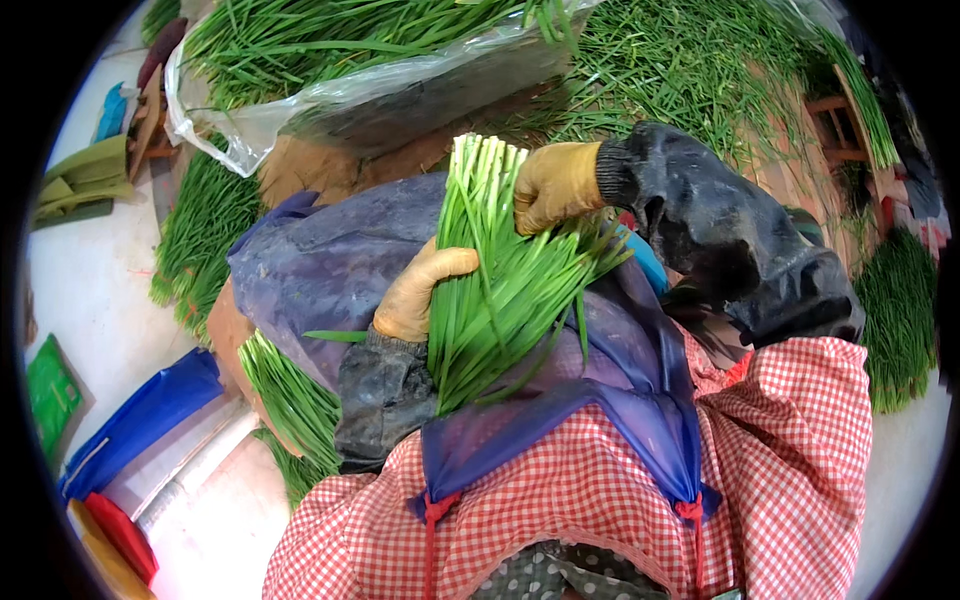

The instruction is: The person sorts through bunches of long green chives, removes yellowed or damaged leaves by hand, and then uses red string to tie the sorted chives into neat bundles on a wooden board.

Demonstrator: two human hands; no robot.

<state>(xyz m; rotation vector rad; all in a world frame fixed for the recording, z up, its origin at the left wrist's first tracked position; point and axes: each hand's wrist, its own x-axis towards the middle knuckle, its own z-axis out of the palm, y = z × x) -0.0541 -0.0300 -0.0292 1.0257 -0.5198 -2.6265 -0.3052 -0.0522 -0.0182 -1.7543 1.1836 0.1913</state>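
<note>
A bundle of garlic chives point(505, 320) stands in front of my chest, pale cut stem ends up and green leaves fanning down and to the right. My left hand point(420, 290), in a tan glove, is closed round its left side with the thumb across the front. On the right, near the pale ends, my right hand point(560, 185) in a matching glove has its fingers curled in against the bundle. Its fingertips are partly hidden among the stems. Under both hands a purple-blue plastic apron point(340, 260) covers my lap.
Ahead lies a clear plastic sheet point(400, 95) with chives heaped on it, beside loose scattered leaves point(660, 70). More chive bundles lie at left point(290, 390) and right point(895, 320). A blue bag point(145, 420) and a small wooden stool point(835, 125) stand farther out.
</note>
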